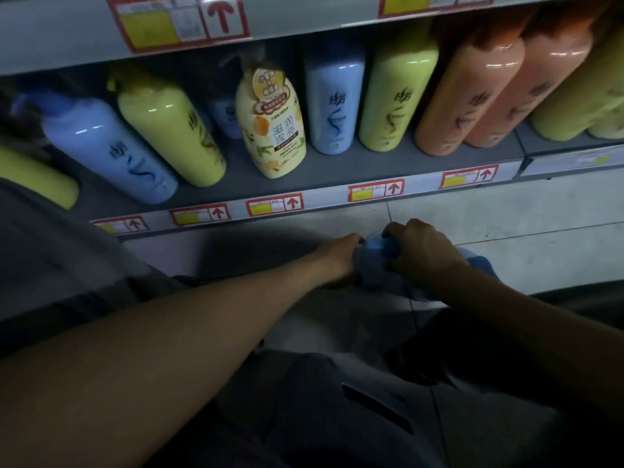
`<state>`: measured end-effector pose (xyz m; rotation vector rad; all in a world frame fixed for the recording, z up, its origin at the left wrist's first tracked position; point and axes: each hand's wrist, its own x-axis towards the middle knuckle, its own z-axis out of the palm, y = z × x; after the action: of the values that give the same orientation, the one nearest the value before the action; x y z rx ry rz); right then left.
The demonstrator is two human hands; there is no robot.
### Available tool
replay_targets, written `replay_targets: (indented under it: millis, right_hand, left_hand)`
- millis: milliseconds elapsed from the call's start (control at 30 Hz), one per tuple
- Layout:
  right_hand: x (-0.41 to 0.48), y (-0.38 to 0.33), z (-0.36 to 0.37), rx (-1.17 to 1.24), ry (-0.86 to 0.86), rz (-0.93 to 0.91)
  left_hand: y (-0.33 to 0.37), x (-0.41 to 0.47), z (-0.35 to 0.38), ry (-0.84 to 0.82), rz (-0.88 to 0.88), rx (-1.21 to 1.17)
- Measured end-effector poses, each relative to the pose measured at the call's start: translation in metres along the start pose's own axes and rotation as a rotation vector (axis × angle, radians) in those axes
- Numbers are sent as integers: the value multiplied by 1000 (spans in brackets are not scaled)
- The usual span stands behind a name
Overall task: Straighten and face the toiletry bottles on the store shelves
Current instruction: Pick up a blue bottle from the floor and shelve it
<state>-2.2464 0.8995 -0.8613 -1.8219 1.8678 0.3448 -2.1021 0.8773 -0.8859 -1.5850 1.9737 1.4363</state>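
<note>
The blue bottle (370, 265) is off the shelf (337, 170), held low over the floor (506, 214) just in front of it. The left hand (339, 256) wraps its body, and the right hand (422, 251) curls over its top end; finer detail is blurred. Recommended: steady the body, rotate the label forward, then seat it upright in the apparent front-row gap left of the cream bottle (270, 130).

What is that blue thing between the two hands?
A blue bottle, blurred. The left hand grips one side and the right hand curls over the other. The head view shows it.
</note>
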Motion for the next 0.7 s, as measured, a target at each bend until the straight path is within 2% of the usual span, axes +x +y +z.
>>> replay_targets:
  millis: [167,300,433,567,700]
  right_hand:
    - [11,-5,-2,-4,26,-86]
    - [15,-7,-7,44,25,-141]
    - [19,-7,-16,85,5,-180]
    - [16,-12,-47,175,122,-242]
    - [1,-28,-93,244,271,-292]
  left_hand:
    - [-9,7,0,-52,-73,-36]
    - [-18,12,-6,16,-52,-127]
    - [-25,18,-22,43,50,-125]
    - [-36,13,-32,21,176,-122]
    - [-33,8,-37,194,332,-270]
